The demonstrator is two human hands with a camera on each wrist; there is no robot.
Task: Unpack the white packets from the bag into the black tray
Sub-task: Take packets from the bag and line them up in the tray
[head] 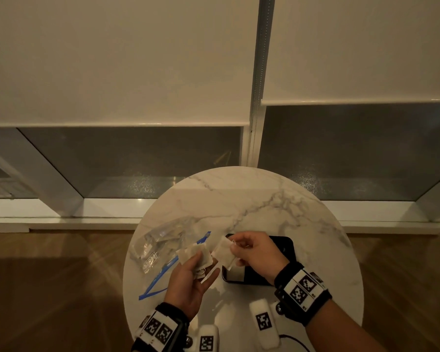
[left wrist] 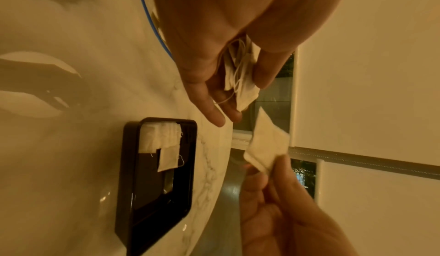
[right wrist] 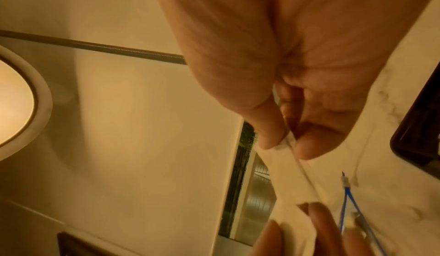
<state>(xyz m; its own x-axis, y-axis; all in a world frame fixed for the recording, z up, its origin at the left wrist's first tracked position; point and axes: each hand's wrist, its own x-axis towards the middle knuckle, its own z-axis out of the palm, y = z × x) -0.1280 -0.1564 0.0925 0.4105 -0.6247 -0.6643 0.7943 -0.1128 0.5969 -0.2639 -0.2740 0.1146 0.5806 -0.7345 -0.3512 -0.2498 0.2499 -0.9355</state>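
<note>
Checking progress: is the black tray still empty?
No. The black tray already holds white packets at one end.

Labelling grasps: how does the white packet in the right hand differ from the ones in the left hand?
The right hand pinches one flat white paper packet by a corner, spread out over the black rectangular tray. The left hand grips a bunched clump of white packets with loose strings, beside the tray, near the clear plastic bag. Both are white, square and held above the table.
</note>
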